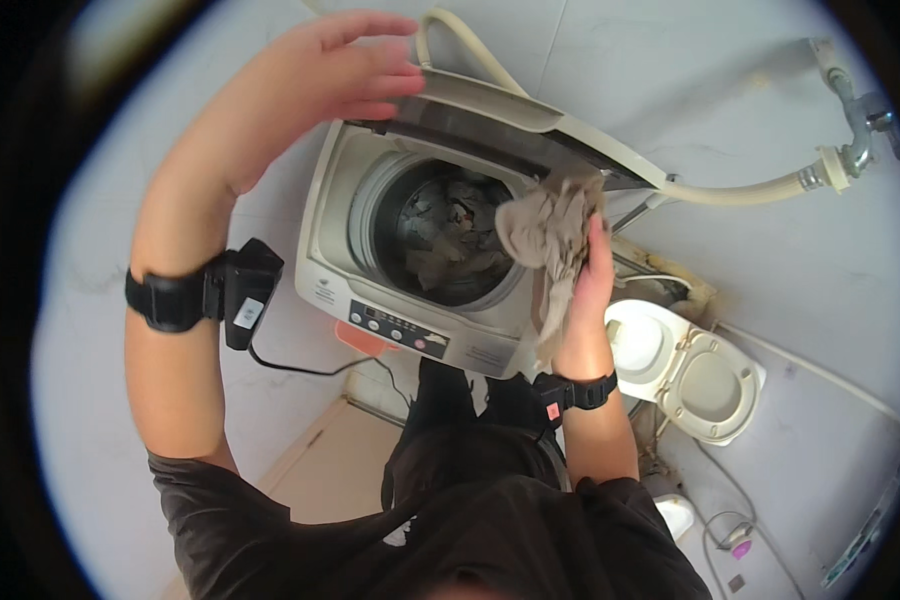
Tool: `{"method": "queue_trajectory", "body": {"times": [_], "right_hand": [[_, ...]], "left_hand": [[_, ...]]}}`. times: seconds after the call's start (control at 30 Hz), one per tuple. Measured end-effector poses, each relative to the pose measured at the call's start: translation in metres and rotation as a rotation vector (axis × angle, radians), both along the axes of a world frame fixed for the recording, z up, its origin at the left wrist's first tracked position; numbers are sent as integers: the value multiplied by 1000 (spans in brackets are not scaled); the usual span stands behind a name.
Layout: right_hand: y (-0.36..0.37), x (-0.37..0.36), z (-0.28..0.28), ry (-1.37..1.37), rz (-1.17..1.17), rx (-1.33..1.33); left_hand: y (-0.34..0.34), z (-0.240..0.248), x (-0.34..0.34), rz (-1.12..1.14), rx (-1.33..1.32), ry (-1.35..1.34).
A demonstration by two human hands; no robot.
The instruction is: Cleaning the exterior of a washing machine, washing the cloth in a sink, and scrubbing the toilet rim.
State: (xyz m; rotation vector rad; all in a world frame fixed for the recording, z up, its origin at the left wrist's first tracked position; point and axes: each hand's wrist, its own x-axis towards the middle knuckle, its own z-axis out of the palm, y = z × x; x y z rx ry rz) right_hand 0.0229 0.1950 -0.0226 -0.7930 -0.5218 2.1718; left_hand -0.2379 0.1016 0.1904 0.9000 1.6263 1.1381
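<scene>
A top-loading washing machine (315, 250) stands in front of me with its lid (500, 105) raised. Crumpled grey-beige cloths (455, 235) lie inside its drum. My right hand (592, 285) is closed around a bunched grey-beige cloth (555, 225), held up over the machine's right side, with part of it hanging down. At the upper left, my left hand (365, 75) has its fingers apart and holds nothing. Its fingertips are by the lid's left end; whether they touch it I cannot tell. Each wrist wears a black strap.
A cream hose (745, 192) runs from the lid's right side to a wall tap (855, 155). To the right is a toilet with its seat (710, 388) raised. A reddish plastic item (358, 338) shows below the machine's left front, near a black cable (300, 370) from my left wrist.
</scene>
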Motion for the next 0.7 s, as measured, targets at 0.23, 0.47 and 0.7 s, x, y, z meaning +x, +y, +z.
{"method": "queue_trajectory", "body": {"times": [0.23, 0.47, 0.7], "right_hand": [[-4, -88, -30, -709, -531, 934], [33, -205, -78, -1036, -1023, 1511], [6, -287, -104, -828, -125, 2356]], "left_hand": [[-17, -46, -99, -324, 254, 1517], [-14, -97, -144, -77, 364, 1060], [-33, -135, -154, 77, 346, 1242]]}}
